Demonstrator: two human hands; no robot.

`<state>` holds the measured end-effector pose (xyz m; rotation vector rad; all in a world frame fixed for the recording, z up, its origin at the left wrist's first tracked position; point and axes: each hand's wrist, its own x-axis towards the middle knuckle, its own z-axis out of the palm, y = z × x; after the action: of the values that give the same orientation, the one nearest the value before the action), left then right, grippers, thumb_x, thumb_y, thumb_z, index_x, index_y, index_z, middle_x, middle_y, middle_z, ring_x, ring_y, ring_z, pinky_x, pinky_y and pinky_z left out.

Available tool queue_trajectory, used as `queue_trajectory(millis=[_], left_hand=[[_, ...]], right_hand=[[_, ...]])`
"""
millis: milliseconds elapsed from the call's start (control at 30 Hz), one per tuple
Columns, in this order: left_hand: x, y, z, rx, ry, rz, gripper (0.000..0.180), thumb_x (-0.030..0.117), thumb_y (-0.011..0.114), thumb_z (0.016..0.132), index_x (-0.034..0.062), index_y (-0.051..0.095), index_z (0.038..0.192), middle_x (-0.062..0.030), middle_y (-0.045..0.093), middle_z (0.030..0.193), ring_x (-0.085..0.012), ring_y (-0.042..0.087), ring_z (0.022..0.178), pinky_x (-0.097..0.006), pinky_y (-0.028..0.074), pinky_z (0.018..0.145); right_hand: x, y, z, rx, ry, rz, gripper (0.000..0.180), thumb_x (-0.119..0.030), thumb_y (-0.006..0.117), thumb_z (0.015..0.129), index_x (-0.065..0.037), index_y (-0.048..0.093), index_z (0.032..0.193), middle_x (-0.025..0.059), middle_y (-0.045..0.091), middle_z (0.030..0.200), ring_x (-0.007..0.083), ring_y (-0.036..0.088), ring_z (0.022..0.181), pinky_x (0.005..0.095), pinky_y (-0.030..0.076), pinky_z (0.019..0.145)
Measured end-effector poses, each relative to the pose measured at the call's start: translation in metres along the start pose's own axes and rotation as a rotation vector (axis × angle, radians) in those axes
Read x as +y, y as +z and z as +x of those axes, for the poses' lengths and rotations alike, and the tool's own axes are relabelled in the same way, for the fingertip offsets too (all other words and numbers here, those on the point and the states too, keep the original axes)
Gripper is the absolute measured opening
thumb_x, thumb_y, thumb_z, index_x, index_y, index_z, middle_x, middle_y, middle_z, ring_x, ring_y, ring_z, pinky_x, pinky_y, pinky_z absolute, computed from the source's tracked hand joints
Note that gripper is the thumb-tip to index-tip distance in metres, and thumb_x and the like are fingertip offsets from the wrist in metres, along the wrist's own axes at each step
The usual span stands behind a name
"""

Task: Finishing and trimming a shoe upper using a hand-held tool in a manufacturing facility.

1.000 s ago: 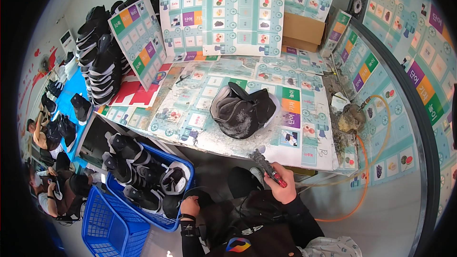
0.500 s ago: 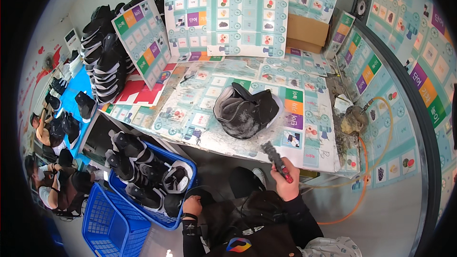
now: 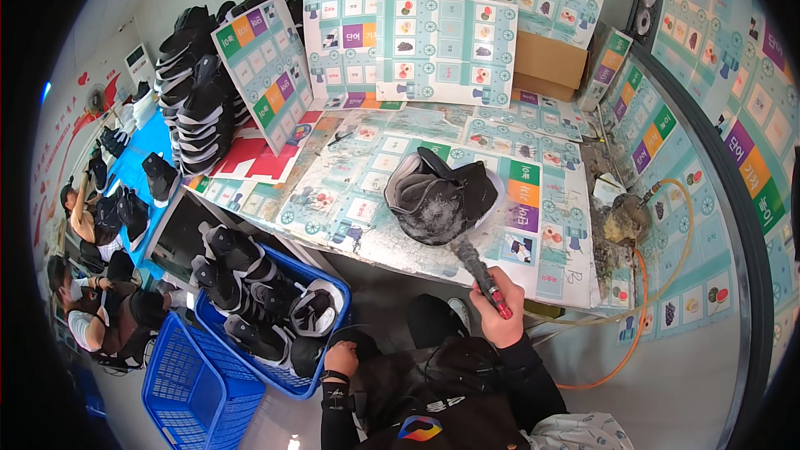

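My right hand [image 3: 498, 308], right of my lap, is wrapped round a slim dark tool with a red lower end [image 3: 479, 277]. Its rough dark tip points up at a black shoe [image 3: 437, 200] on the covered worktable. The tip is close beneath the shoe's lower edge; whether they touch I cannot tell. The shoe lies with its opening to the left, pale dusty patches on its side and a whitish sole edge at the right. My left hand [image 3: 341, 358] is closed low by my lap, beside the blue basket; what its fingers hold, if anything, is hidden.
Black-and-grey shoes fill a blue basket [image 3: 340, 292] at lower left, with another blue basket [image 3: 179, 367] beside it. Printed boards [image 3: 446, 50] stand along the table's back. A stack of shoes [image 3: 196, 108] rises at left. An orange hose [image 3: 643, 317] hangs at right. Two people sit far left.
The view has shifted slightly, so the scene sits a little further right. My right hand's tool has swung up, its tip now close to the shoe. My left hand stays by my lap.
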<state>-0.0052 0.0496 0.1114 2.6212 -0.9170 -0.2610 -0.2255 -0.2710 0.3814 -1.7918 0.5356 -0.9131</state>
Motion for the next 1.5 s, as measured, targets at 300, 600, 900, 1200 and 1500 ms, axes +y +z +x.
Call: queue_trajectory(millis=[300,600,900,1200,1500], left_hand=[[0.003,-0.013,0.007,-0.036,-0.041,0.004,0.021,0.018,0.065,0.092,0.0134,0.082,0.103,-0.0152,0.077,0.107,-0.0376,0.075,0.096,-0.049,0.060,0.087],[0.088,-0.178,0.096,0.191,0.351,-0.259,0.021,0.024,0.060,0.100,0.0056,0.069,0.097,-0.0241,0.071,0.091,-0.0433,0.070,0.086,-0.055,0.056,0.076],[0.298,-0.290,0.278,0.447,0.899,0.203,0.050,0.018,0.081,0.077,0.0232,0.073,0.126,-0.0048,0.065,0.133,-0.0270,0.060,0.123,-0.047,0.050,0.096],[0.335,-0.269,0.346,0.248,1.003,0.324,0.012,0.033,0.079,0.084,0.0227,0.078,0.091,-0.0071,0.073,0.080,-0.0322,0.072,0.087,-0.047,0.051,0.085],[0.198,-0.452,0.115,0.615,0.361,-0.086,0.035,0.037,0.066,0.100,0.0026,0.073,0.097,-0.0230,0.069,0.080,-0.0439,0.070,0.080,-0.052,0.053,0.071]], right_hand=[[0.004,0.007,0.012,-0.004,-0.019,0.003,0.017,-0.002,0.070,0.086,0.000,0.063,0.102,0.0108,0.062,0.073,0.0189,0.057,0.061,0.0308,0.046,0.064],[0.073,-0.091,0.016,0.120,-0.067,-0.506,0.024,-0.015,0.068,0.096,0.003,0.073,0.111,0.0194,0.075,0.100,0.0385,0.066,0.084,0.0504,0.050,0.077],[0.226,-0.198,0.079,0.008,0.311,-1.222,0.079,-0.035,0.079,0.092,0.009,0.045,0.147,0.0318,0.060,0.136,0.0495,0.056,0.125,0.0554,0.046,0.107],[0.066,-0.131,0.014,0.083,0.197,-1.146,0.065,-0.031,0.067,0.106,0.002,0.044,0.157,0.0283,0.049,0.153,0.0461,0.046,0.141,0.0548,0.038,0.120],[0.028,-0.079,0.006,-0.080,-0.183,-0.506,0.035,-0.019,0.061,0.109,0.003,0.062,0.138,0.0235,0.065,0.129,0.0358,0.066,0.108,0.0415,0.055,0.089]])
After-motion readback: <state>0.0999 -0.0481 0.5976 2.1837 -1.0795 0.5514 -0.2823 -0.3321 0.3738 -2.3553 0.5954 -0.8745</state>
